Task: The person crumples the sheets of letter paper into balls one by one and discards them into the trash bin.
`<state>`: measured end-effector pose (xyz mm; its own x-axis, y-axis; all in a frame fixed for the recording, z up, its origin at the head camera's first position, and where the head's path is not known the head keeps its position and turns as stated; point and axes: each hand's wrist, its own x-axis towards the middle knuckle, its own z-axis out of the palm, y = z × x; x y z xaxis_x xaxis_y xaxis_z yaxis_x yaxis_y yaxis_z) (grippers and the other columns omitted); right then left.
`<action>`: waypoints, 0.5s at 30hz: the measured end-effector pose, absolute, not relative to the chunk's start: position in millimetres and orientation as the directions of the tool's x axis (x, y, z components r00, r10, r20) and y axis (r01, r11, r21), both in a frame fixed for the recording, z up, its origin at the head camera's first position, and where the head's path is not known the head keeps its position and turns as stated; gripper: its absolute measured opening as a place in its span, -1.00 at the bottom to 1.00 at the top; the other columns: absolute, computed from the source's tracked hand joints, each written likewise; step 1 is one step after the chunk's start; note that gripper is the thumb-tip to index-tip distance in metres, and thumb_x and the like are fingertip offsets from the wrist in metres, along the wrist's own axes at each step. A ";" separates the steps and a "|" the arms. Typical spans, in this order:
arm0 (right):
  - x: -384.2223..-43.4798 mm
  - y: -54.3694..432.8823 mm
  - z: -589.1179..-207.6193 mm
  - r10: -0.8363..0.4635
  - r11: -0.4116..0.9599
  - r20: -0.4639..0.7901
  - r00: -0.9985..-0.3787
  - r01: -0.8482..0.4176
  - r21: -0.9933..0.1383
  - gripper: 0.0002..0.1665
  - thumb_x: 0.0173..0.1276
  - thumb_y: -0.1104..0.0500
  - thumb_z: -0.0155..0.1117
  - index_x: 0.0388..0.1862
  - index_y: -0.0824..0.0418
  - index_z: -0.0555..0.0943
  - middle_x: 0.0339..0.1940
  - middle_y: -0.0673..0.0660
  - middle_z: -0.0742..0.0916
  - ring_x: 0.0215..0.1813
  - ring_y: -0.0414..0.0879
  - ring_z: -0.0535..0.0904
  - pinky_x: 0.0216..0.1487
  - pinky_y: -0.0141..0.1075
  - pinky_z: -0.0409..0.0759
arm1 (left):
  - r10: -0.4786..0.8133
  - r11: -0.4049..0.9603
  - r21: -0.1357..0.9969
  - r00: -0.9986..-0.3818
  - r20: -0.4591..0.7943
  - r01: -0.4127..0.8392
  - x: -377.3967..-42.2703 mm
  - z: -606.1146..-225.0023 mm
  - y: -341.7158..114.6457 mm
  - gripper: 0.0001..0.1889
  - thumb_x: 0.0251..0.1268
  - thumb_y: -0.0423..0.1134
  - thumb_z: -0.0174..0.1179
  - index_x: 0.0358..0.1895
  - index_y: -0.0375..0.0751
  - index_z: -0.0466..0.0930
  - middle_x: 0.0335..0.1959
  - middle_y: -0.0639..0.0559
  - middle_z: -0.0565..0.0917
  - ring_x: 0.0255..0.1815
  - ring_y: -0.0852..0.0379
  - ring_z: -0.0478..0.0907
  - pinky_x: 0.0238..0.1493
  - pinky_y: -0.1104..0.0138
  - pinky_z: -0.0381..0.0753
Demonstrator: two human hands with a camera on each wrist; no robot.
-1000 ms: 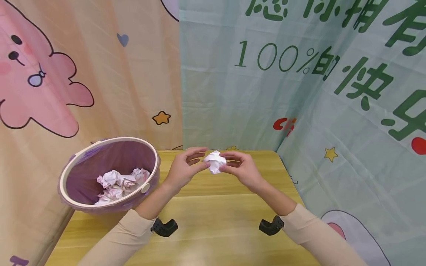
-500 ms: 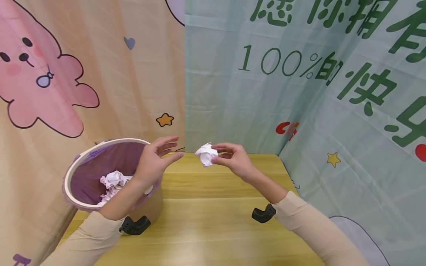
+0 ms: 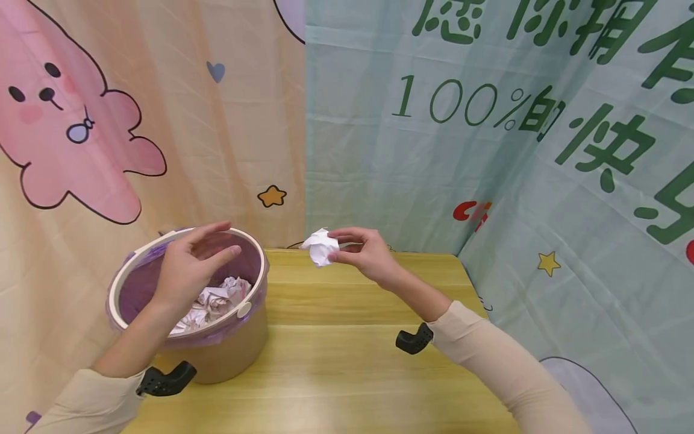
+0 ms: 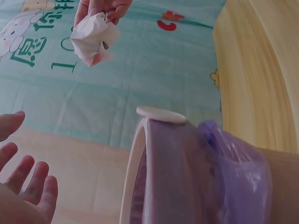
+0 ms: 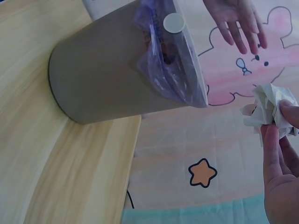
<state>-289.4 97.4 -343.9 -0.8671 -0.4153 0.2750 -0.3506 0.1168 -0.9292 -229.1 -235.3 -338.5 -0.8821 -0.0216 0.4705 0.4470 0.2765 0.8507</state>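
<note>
My right hand (image 3: 364, 256) pinches a crumpled white paper ball (image 3: 321, 247) between thumb and fingertips, above the table's back part. In the right wrist view the same paper ball (image 5: 271, 106) shows between thumb and fingers. Over the bin's opening, my left hand (image 3: 190, 262) is held with relaxed, spread fingers and nothing in them. The left wrist view also shows that left hand (image 4: 28, 186) apart from the bin. The trash bin (image 3: 233, 343), beige with a purple liner bag (image 4: 233, 168), stands at the table's left. Several crumpled papers (image 3: 217, 301) lie inside it, partly hidden by the left hand.
The bin's pale rim (image 3: 260, 253) rises well above the wooden table (image 3: 336, 361). Printed fabric hangs behind the table and along both sides, with an orange star (image 3: 271, 196) on the back panel. A black wrist mount (image 3: 414, 339) sits on each forearm.
The left hand has let go of the paper ball and moved left to above the bin. My right hand, still pinching the ball, has shifted left and slightly up.
</note>
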 end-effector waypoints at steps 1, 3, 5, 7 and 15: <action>-290.4 94.4 -343.7 -0.425 0.116 0.276 -0.862 -0.354 -0.928 -0.51 0.30 0.42 0.49 0.22 0.38 0.66 0.09 0.26 0.74 -0.05 0.08 0.75 0.00 -0.14 0.74 | -0.032 0.282 0.852 -0.883 0.468 0.441 -227.9 -339.3 -240.0 -0.44 0.30 -0.40 0.44 0.36 -0.36 0.54 0.13 0.23 0.68 0.07 0.37 0.63 0.06 0.55 0.57; -292.4 88.5 -343.4 -0.438 0.111 0.277 -0.855 -0.357 -0.928 -0.51 0.30 0.42 0.49 0.22 0.38 0.66 0.08 0.25 0.74 -0.05 0.09 0.75 0.01 -0.15 0.74 | -0.047 0.293 0.852 -0.883 0.466 0.434 -225.8 -340.7 -248.4 -0.44 0.31 -0.41 0.44 0.36 -0.36 0.54 0.13 0.26 0.67 0.07 0.39 0.62 0.06 0.57 0.56; -294.5 82.8 -342.7 -0.446 0.108 0.279 -0.851 -0.360 -0.927 -0.51 0.29 0.41 0.50 0.21 0.38 0.66 0.06 0.24 0.75 -0.05 0.10 0.74 0.00 -0.15 0.74 | -0.059 0.306 0.849 -0.882 0.468 0.430 -223.7 -341.8 -255.2 -0.45 0.31 -0.41 0.43 0.36 -0.34 0.55 0.11 0.29 0.67 0.07 0.40 0.62 0.06 0.58 0.56; -296.6 77.2 -341.7 -0.456 0.105 0.284 -0.843 -0.368 -0.924 -0.51 0.30 0.42 0.50 0.21 0.38 0.66 0.05 0.24 0.75 -0.05 0.12 0.74 -0.01 -0.15 0.74 | -0.071 0.309 0.851 -0.882 0.465 0.424 -221.5 -342.7 -260.4 -0.45 0.31 -0.41 0.43 0.36 -0.33 0.56 0.09 0.29 0.68 0.07 0.40 0.62 0.05 0.58 0.56; -302.9 51.3 -336.4 -0.504 0.095 0.290 -0.813 -0.386 -0.918 -0.52 0.29 0.42 0.50 0.20 0.42 0.66 0.03 0.25 0.75 -0.07 0.10 0.74 -0.01 -0.14 0.74 | -0.110 0.313 0.870 -0.896 0.431 0.380 -212.8 -349.2 -282.3 -0.45 0.31 -0.42 0.43 0.37 -0.23 0.57 0.07 0.35 0.67 0.05 0.46 0.62 -0.03 0.57 0.58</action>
<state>-302.9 51.3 -336.4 -0.8134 -0.5044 0.2896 -0.3856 0.0949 -0.9178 -212.8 -282.3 -349.2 -0.8957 -0.1097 0.4310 0.3804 0.3131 0.8702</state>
